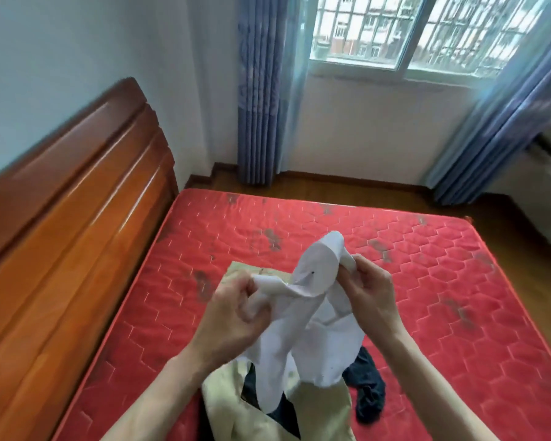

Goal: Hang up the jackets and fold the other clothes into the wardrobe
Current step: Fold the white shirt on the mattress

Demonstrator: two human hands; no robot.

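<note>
- Head view: hands raised over a red quilted mattress (411,281).
- Left hand (236,313) and right hand (368,291) each pinch the top of a white cotton shirt (312,329), which hangs between them, long axis downward.
- Beige jacket (318,412) and dark navy garment (368,393) lie directly below, near both hands.

I can read no text, label, brand, number or sign anywhere here — not on the white cotton shirt (312,316) I hold up between my hands, which shows only a few small dark dots, and not on the beige garment (277,418) or the dark navy garment (368,393) lying near me. The red quilted mattress (458,297) carries only a stitched hexagon pattern and grey smudges — no lettering. The reddish-brown wooden headboard (77,218) at left is plain.
</note>
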